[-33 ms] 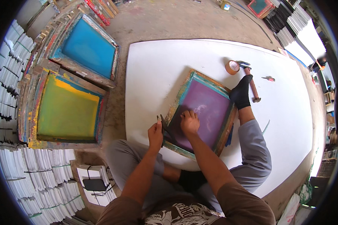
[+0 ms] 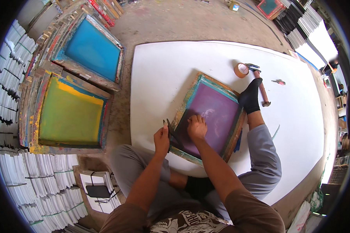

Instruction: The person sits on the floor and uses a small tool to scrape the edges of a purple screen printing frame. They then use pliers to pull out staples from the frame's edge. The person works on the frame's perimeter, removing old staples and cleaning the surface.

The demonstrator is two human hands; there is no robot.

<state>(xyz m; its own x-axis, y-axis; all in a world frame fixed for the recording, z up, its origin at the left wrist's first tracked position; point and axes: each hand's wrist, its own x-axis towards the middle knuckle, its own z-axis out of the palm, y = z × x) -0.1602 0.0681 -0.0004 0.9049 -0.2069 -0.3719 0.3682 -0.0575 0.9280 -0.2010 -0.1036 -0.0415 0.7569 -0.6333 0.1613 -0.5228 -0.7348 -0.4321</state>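
A wooden screen-printing frame (image 2: 181, 110) with purple mesh lies tilted on the white sheet before me, turquoise paint around its inner edge. My left hand (image 2: 161, 138) is closed at the frame's near left corner, around a thin dark strip-like thing (image 2: 170, 127); its kind is unclear. One end sticks up past my thumb, and a longer part slants over the frame's edge. My right hand (image 2: 197, 127) rests on the purple mesh with fingers curled down; whatever they may hold is hidden. Pale smudges show on the mesh just beyond those fingers.
My socked foot (image 2: 249, 94) rests against the frame's right corner. Beyond lie brown tape (image 2: 241, 70), a hammer (image 2: 263, 87) and a small screwdriver (image 2: 279, 82). Stacked screens, blue (image 2: 93, 48) and yellow-green (image 2: 70, 112), stand at left, above bundled paper (image 2: 39, 174) and a black phone (image 2: 97, 191).
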